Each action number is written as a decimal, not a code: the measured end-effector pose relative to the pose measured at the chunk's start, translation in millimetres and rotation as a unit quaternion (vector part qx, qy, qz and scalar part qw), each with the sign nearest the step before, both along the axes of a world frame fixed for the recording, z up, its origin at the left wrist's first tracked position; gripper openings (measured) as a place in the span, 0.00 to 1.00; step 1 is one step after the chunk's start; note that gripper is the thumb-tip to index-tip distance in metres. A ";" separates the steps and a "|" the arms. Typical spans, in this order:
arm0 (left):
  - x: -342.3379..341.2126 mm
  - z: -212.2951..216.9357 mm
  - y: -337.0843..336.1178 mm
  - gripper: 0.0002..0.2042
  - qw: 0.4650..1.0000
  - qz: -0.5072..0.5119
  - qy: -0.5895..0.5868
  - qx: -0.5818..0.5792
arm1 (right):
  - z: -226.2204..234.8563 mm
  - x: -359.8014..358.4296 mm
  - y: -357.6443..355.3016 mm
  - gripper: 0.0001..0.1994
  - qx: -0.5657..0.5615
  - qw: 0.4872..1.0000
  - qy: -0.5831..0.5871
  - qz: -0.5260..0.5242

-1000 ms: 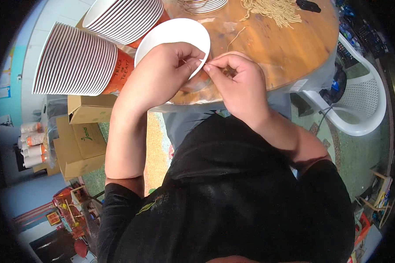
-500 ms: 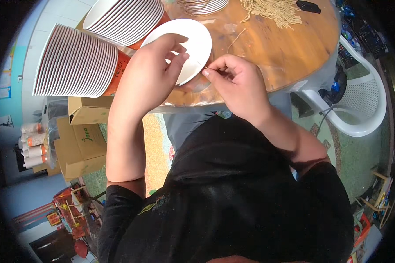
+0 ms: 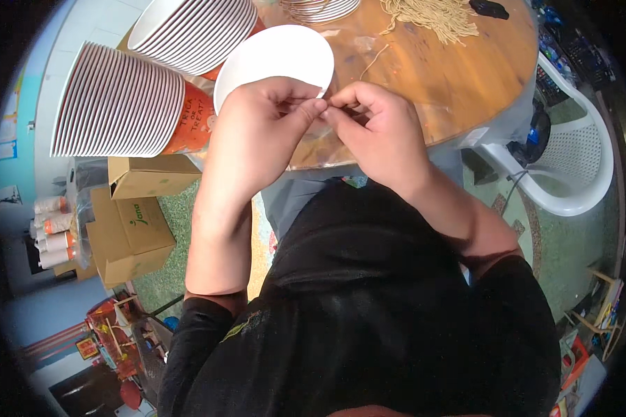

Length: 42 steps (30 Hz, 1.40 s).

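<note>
A white paper bowl [image 3: 278, 59] lies on the round wooden table [image 3: 452, 83] near its front edge. My left hand [image 3: 268, 121] covers the bowl's near rim and pinches it with thumb and fingers. My right hand [image 3: 379, 132] meets it fingertip to fingertip just right of the rim, its fingers pinched on something small that stays hidden between them. A loose beige string [image 3: 372, 59] lies on the table just beyond my right hand. A pile of beige strings [image 3: 431, 14] sits at the table's far side.
Two tall stacks of striped paper bowls [image 3: 122, 104] [image 3: 195, 28] lie on their sides at the left. Cardboard boxes [image 3: 129, 233] stand on the floor below them. A white plastic chair [image 3: 570, 160] is at the right.
My left hand, spread over the bowl half a second ago, has closed back onto its near rim. The right hand's fingertips have come in to meet it.
</note>
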<state>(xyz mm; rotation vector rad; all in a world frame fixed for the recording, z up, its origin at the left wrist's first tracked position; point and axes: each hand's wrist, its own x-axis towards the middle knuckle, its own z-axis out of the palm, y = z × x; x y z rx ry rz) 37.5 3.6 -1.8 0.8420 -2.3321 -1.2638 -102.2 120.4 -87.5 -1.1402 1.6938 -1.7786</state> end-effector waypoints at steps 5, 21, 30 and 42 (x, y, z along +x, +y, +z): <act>0.9 -1.4 10.0 0.06 0.998 0.022 0.022 -0.063 | -0.7 -0.5 2.1 0.08 0.013 1.000 -0.009 0.019; -1.7 -10.0 13.9 0.05 0.954 0.039 0.093 -0.283 | -7.2 1.5 -5.2 0.04 -0.011 0.991 -0.072 0.108; -0.5 -20.4 7.2 0.04 0.943 0.020 0.096 -0.319 | 30.0 -45.8 24.4 0.08 0.049 0.968 -0.088 0.230; 3.6 -26.6 1.0 0.07 0.926 -0.025 0.138 -0.350 | 64.1 -65.5 -8.9 0.11 0.025 0.981 0.167 0.095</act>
